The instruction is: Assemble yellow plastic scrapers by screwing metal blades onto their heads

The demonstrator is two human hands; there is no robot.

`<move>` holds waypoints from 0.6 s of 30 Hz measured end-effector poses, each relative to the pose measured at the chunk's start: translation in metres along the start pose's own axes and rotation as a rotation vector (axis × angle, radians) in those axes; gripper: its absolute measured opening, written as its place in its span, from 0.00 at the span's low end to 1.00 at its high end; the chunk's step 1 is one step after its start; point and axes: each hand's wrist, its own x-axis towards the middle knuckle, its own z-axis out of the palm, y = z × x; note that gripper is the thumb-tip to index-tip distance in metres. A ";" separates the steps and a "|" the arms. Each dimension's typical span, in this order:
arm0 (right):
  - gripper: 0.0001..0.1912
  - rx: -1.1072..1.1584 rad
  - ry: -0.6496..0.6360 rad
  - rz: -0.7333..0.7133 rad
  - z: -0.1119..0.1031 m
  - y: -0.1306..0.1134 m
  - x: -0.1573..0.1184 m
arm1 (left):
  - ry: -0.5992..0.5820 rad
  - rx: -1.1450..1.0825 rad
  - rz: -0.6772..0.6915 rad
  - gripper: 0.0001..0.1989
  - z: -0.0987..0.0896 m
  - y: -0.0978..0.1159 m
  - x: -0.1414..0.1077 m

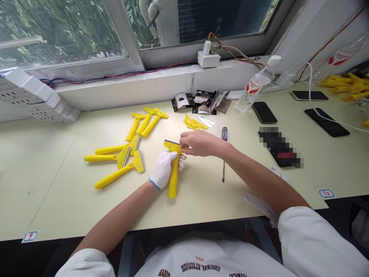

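My left hand [164,168], in a white knit glove, grips a yellow scraper [173,179] just below its head, with the handle pointing toward me. A metal blade edge shows along the top of that head. My bare right hand [198,142] is pinched closed at the head's right end; whatever sits between its fingertips is hidden. Under my right wrist lies a screwdriver [225,132] with a clear handle, its shaft toward me. Beyond my hands are loose yellow plastic pieces [192,123] and white blade strips [206,121].
Several yellow scrapers [118,175] lie to the left. At the back are black printed packages [201,102] and a water bottle [256,84]. Phones [264,112] rest on the right, and a white glove [261,204] lies under my right forearm. White boxes [37,96] stand far left.
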 end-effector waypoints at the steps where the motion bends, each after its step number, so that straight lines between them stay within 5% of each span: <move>1: 0.10 -0.025 -0.005 0.007 0.002 -0.002 0.001 | -0.006 0.007 0.002 0.15 0.000 0.000 -0.001; 8: 0.06 0.155 -0.004 0.025 0.011 0.009 0.004 | -0.050 0.055 -0.006 0.19 -0.004 -0.002 -0.001; 13: 0.12 0.368 -0.007 0.093 0.017 0.022 0.007 | -0.080 0.066 -0.031 0.18 -0.007 -0.008 0.001; 18: 0.13 0.326 -0.018 0.065 0.014 0.022 0.006 | -0.084 0.087 -0.024 0.19 -0.004 -0.007 -0.001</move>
